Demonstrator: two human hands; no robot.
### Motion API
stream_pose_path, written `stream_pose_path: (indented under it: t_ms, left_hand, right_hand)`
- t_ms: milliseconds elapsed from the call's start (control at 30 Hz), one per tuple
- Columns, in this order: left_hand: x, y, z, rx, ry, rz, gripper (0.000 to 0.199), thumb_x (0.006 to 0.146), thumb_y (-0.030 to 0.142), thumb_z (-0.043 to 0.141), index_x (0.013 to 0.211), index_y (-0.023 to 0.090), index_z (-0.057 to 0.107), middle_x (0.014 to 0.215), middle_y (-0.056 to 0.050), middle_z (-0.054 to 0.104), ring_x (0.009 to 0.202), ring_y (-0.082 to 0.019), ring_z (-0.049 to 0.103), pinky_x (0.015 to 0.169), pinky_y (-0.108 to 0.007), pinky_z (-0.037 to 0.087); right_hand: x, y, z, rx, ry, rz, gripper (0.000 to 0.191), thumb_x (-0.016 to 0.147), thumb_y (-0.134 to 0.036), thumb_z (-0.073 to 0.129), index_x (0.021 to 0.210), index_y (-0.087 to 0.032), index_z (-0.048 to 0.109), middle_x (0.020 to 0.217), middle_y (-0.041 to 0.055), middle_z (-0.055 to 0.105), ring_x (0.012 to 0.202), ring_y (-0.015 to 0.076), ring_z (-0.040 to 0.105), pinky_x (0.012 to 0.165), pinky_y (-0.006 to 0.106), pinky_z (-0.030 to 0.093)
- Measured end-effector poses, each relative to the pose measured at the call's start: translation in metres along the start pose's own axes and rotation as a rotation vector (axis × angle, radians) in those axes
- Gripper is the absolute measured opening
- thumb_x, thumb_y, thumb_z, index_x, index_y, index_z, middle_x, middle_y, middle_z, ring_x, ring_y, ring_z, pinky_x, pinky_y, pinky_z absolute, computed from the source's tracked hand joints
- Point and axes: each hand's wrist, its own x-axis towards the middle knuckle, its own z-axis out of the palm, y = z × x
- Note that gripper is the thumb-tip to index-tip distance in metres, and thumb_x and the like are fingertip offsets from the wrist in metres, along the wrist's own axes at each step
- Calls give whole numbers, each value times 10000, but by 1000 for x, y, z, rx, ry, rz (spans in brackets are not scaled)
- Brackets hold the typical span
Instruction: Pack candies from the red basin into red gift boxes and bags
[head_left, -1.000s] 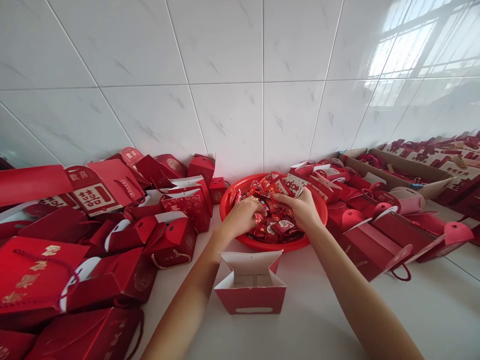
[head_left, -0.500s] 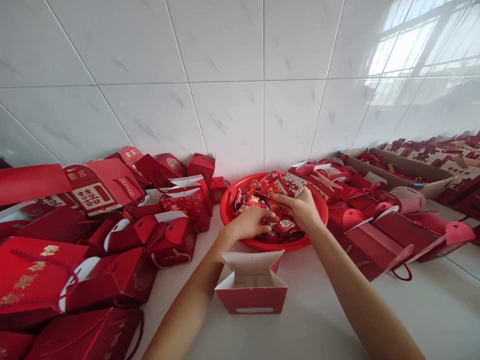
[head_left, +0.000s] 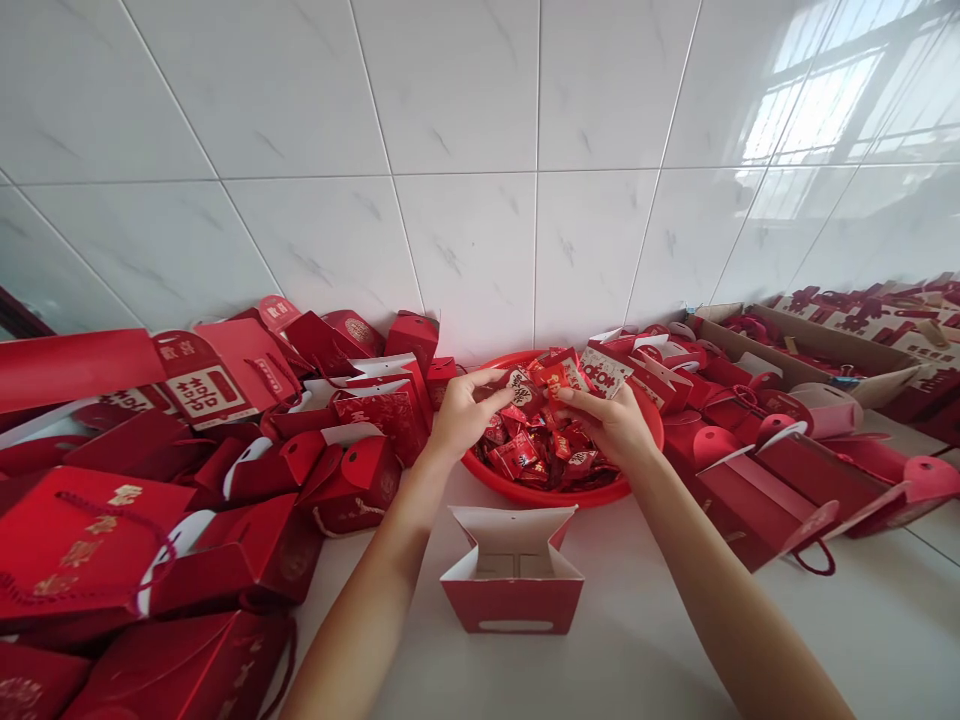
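Note:
A red plastic basket [head_left: 517, 493] full of wrapped candies [head_left: 517, 455] stands against the tiled wall. Over its left side, my left hand [head_left: 469, 408] pinches a dark red round-printed candy packet [head_left: 519, 384] between thumb and fingers. At the right side my right hand [head_left: 611, 415] is closed on a bright red candy packet [head_left: 559, 377]; a pale patterned packet [head_left: 606, 371] shows just behind its fingers, and whether it is gripped too I cannot tell. Between my forearms an open red gift box [head_left: 513, 605] stands upright, its pale inside showing no contents.
Many red gift boxes [head_left: 247, 550] crowd the left of the white table [head_left: 600, 650]. More open red boxes [head_left: 757, 490] are heaped on the right. Behind those lies a long cardboard carton [head_left: 874, 385] holding red items. White tiled wall [head_left: 465, 240] closes off the back.
My left hand has moved up and left from the candies at the basket's middle and now has a round-printed packet. My right hand has shifted slightly down, still with packets. The view tilted slightly.

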Motion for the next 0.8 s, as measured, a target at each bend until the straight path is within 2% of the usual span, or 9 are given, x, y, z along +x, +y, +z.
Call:
stream_pose_path:
  t_ms: [133, 267, 400, 500, 567, 633, 667, 733, 800]
  left_hand:
    - [-4, 10, -1, -155, 114, 11, 339, 637, 384, 855, 887, 164, 794, 902, -61, 796, 856, -223, 721, 823, -333, 561]
    - [-8, 17, -3, -245, 174, 52, 310, 650, 353, 858, 888, 169, 782, 879, -37, 785, 815, -174, 708, 811, -284, 547]
    - [-14, 27, -3, -157, 110, 43, 312, 659, 366, 856, 878, 160, 770, 853, -43, 773, 788, -179, 700, 766, -283, 552]
    - [-21, 40, -6, -58, 46, 62, 330, 693, 373, 837, 938, 169, 752, 922, -54, 764, 858, -200, 705, 804, -300, 561]
    - [-29, 53, -14, 14, 11, 109, 338, 730, 378, 813, 998, 190, 727, 992, -54, 745, 920, -206, 700, 835, -304, 559]
    - [-41, 70, -29, 123, -38, 192, 261, 786, 383, 768, 977, 213, 716, 1044, -51, 721, 992, -214, 684, 882, -310, 545]
    - [-47, 79, -37, 201, -73, 246, 188, 815, 382, 738, 905, 217, 720, 1054, -51, 713, 1036, -220, 668, 915, -309, 530]
    - [-62, 97, -53, 437, -250, 252, 165, 837, 375, 717, 760, 230, 740, 1092, -48, 706, 1092, -234, 641, 989, -316, 489]
    - [-75, 110, -64, 605, -502, 170, 185, 876, 392, 675, 803, 271, 793, 1174, -42, 695, 1096, -235, 641, 955, -297, 496]
  right_hand:
    - [-7, -5, 6, -48, -63, 42, 267, 546, -271, 934, 702, -165, 746, 696, 10, 719, 615, 145, 667, 576, 250, 577]
    - [-12, -12, 12, -34, -70, 56, 285, 538, -272, 939, 734, -179, 754, 738, 12, 734, 682, 165, 694, 597, 255, 589]
    - [-17, -18, 16, -36, -77, 52, 292, 542, -290, 943, 734, -178, 754, 771, 24, 749, 719, 177, 707, 634, 271, 616]
    - [-21, -23, 20, -68, -102, 17, 279, 565, -302, 936, 743, -177, 760, 758, 25, 748, 682, 168, 700, 623, 269, 616]
    - [-24, -28, 20, -100, -126, -11, 270, 589, -307, 926, 765, -179, 767, 780, 34, 754, 700, 183, 710, 619, 275, 617]
    - [-29, -35, 18, -146, -148, -36, 263, 613, -311, 915, 786, -176, 768, 808, 48, 760, 708, 206, 719, 604, 295, 617]
    - [-31, -40, 16, -179, -163, -48, 254, 624, -311, 911, 778, -174, 764, 793, 50, 757, 687, 213, 716, 592, 306, 615]
    - [-38, -51, 11, -257, -203, -69, 240, 633, -309, 911, 756, -175, 755, 736, 46, 741, 630, 220, 703, 573, 332, 609]
    - [-47, -62, 6, -332, -256, -75, 243, 625, -310, 918, 760, -187, 758, 702, 40, 729, 607, 232, 694, 566, 355, 604]
